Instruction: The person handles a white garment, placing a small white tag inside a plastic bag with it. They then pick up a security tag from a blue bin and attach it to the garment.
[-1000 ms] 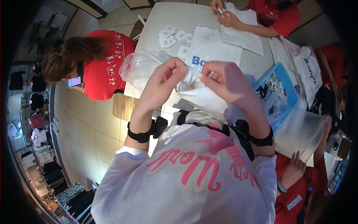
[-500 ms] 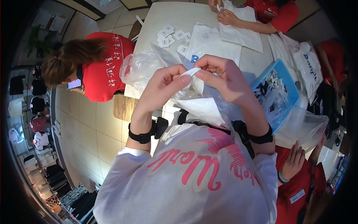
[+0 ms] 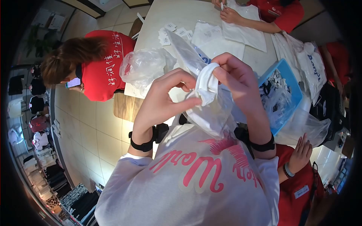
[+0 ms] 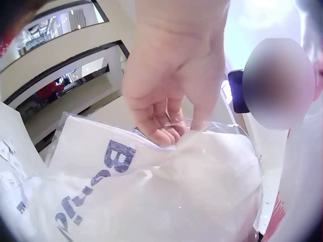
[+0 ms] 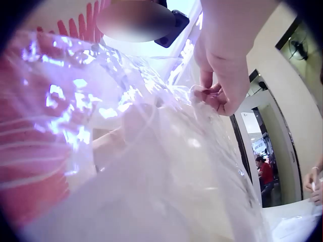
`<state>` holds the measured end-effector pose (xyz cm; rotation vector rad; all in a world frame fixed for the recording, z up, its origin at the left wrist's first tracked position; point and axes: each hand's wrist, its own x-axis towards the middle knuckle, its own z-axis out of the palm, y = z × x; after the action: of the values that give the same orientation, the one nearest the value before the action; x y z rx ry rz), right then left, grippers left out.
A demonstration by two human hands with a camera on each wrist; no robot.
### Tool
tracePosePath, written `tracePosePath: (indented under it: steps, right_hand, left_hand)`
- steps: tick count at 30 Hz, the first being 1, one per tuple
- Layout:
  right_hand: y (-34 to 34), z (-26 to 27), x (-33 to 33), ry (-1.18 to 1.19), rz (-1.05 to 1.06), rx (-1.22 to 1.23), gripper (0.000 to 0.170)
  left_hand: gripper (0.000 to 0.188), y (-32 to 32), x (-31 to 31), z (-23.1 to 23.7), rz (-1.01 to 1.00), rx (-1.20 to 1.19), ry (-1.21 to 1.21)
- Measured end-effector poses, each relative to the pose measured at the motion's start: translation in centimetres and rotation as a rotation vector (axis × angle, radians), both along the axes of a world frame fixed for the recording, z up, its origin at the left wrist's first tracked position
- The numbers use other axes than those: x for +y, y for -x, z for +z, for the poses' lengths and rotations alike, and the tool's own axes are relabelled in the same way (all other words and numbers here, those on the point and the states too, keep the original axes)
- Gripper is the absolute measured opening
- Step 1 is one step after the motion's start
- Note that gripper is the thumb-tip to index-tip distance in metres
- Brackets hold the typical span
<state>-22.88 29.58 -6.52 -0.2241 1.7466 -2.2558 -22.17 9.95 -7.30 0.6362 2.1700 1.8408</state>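
Note:
A white cloth, folded over at its edge, bunches up at the mouth of a clear plastic bag in front of my chest. My right hand pinches the cloth's upper edge between thumb and fingers. On the other side my left hand has its thumb and forefinger spread apart, the thumb tip against the cloth. In the left wrist view its loosely bent fingers reach to the bag's mouth, and dark blue lettering shows on the package. Glare on the plastic covers much of the right wrist view.
Crumpled clear plastic lies on the white table by small printed tags. Flat white packages lie beyond. A blue bin with small items stands at right. People in red shirts are around the table.
The fingers of my left hand have spread from their pinch on the cloth. My right hand has moved slightly right and holds the folded cloth up. The package has turned and now stands more upright.

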Motion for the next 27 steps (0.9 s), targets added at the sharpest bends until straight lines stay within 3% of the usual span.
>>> tracePosePath:
  steps: [5,7,9,10,12,15,19,21,23,27]
  right_hand:
    - [-0.4,-0.1,-0.6,-0.143,-0.113,0.099,0.011]
    - [-0.6,0.4,-0.7,-0.204,-0.163,0.124,0.013]
    - [-1.2,1.8,-1.0,-0.567,-0.349,0.495,0.023]
    - [-1.5,1.9,-0.9,-0.566,-0.349,0.496,0.023]
    - [-2.0,1.8,-0.5,-0.727,-0.105,0.726,0.031]
    - [-2.1,0.8,-0.8,-0.887,-0.139,0.785,0.029]
    - [-1.6,-0.7,-0.2,-0.896,-0.204,0.803,0.021]
    - [-1.6,-0.2,-0.1,-0.597,-0.178,0.494,0.014]
    - [-1.4,0.7,0.3,-0.602,-0.133,0.408,0.013]
    - [-1.7,0.7,0.3,-0.551,-0.064,0.259,0.013]
  left_hand:
    - [0.019,-0.2,1.1,-0.1,0.066,0.011,0.162]
    - [0.013,-0.2,1.7,-0.5,0.211,-0.061,-0.013]
    - [0.013,-0.2,1.8,-0.1,0.227,-0.098,-0.018]
    - [0.013,-0.2,1.8,0.0,0.244,-0.136,-0.022]
    - [0.015,0.0,1.9,-0.5,0.21,-0.132,0.001]
    - [0.018,0.0,2.4,-0.8,0.169,-0.17,-0.143]
    - [0.02,0.5,2.1,-1.0,0.194,-0.259,-0.225]
    - [0.021,0.9,1.9,-1.0,0.203,-0.307,-0.279]
    - [0.021,1.3,1.4,-0.8,0.164,-0.335,-0.363]
    - [0.017,1.5,0.3,-1.0,0.144,-0.407,-0.301]
